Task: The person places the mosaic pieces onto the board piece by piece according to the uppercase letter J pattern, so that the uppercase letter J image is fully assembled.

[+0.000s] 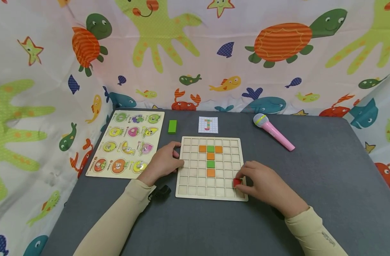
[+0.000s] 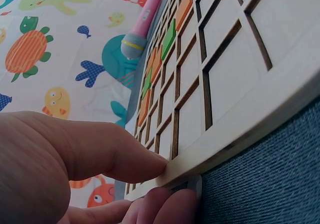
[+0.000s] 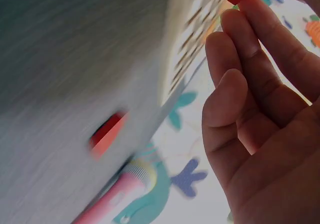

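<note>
A light wooden grid board (image 1: 210, 198) lies on the dark table. Several orange square tiles (image 1: 210, 172) and two green tiles (image 1: 210, 164) sit in its cells, forming a T shape. My left hand (image 1: 163, 161) grips the board's left edge, its thumb on the rim and other fingers against the side, as the left wrist view shows. Over the lower right cells, my right hand (image 1: 270, 181) pinches a small red tile (image 1: 237, 182) between thumb and fingertips. Another red piece (image 3: 107, 134) lies on the table in the right wrist view; in the head view it is hidden.
Behind the board are a green block (image 1: 172, 127) and a small pattern card (image 1: 208, 124). A pink toy microphone (image 1: 274, 132) lies at the back right. To the left is a fruit picture board (image 1: 124, 144), partly under my left hand. A printed curtain (image 1: 195, 81) encloses the table.
</note>
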The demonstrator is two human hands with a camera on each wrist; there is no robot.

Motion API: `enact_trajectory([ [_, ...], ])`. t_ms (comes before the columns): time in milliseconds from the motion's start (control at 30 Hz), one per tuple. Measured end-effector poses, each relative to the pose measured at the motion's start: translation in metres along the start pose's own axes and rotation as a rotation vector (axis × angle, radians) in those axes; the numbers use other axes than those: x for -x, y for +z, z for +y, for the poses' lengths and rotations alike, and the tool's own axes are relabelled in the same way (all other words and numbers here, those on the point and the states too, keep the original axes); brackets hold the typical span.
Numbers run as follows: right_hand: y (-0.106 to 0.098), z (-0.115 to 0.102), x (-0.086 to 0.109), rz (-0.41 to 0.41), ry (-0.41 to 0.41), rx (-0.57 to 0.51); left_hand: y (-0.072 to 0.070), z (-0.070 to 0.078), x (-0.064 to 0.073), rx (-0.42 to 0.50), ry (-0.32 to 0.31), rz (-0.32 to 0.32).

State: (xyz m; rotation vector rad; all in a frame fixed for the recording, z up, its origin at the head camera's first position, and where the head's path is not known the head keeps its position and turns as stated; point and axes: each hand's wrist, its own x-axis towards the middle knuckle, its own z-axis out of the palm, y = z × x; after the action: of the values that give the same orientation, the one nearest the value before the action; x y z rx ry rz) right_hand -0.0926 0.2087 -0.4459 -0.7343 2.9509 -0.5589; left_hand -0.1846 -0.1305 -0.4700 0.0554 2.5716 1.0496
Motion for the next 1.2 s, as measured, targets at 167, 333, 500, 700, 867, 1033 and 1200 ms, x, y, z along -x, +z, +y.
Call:
enact_trajectory([
  [167, 0.008, -0.020, -0.028, -0.011, -0.041, -0.043, 0.001, 0.002, 0.000, 0.002, 0.004, -0.002],
  [333, 0.013, -0.036, -0.045, -0.025, -0.050, -0.055, 0.002, 0.004, 0.000, 0.003, 0.010, -0.004],
  [500, 0.019, -0.044, -0.050, -0.028, -0.066, -0.036, 0.001, 0.005, 0.000, 0.001, 0.010, -0.012],
  [700, 0.028, -0.048, -0.052, 0.005, -0.111, -0.018, 0.000, 0.003, 0.000, 0.006, 0.002, -0.006],
  [867, 0.034, -0.049, -0.052, -0.013, -0.113, -0.001, 0.001, 0.000, 0.001, 0.018, -0.007, -0.010],
  [1033, 0.036, -0.050, -0.054, 0.006, -0.118, 0.023, 0.001, 0.001, 0.002, 0.027, -0.002, -0.003],
  [1200, 0.037, -0.050, -0.055, 0.016, -0.115, 0.035, 0.000, 0.001, 0.002, 0.019, -0.001, -0.002],
])
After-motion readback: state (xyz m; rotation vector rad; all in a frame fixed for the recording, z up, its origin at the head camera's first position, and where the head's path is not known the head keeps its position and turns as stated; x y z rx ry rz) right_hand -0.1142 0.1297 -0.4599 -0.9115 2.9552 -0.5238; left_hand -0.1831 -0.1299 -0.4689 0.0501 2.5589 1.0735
